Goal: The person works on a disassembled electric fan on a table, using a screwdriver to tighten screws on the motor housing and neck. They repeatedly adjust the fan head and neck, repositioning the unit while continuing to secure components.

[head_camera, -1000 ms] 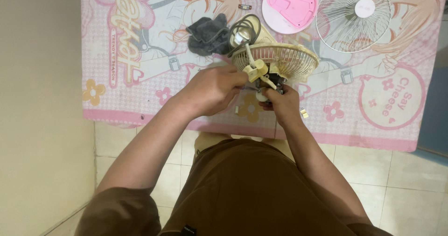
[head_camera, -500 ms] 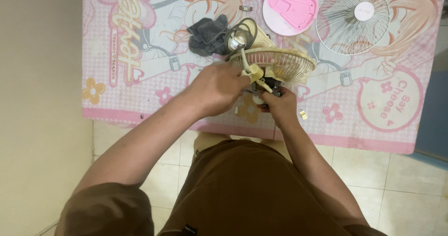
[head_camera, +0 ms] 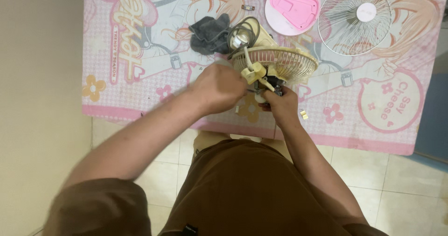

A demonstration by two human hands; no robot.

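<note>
A pink cartoon mat [head_camera: 140,54] lies on the floor, and its left third is bare right out to the left edge. Near the middle, toward the far edge, a dark grey cloth [head_camera: 210,33] lies bunched, touching a coiled cord [head_camera: 242,30]. The left hand [head_camera: 219,86] sits curled over the rear of a cream fan cage [head_camera: 280,63], close to the mat's near edge; its grip is clenched around small cream parts [head_camera: 254,72] at the fan's back, though exactly what the fingers pinch is hidden. Just beside it the right hand [head_camera: 277,105] has its grip closed on the dark motor piece [head_camera: 273,84] under the cage. A small metal clip [head_camera: 304,115] lies loose by that wrist. Farther right, a round pink base [head_camera: 291,7] and a white wire grille [head_camera: 354,19] rest by the far edge, well apart from the hands. The near right corner is open mat.
</note>
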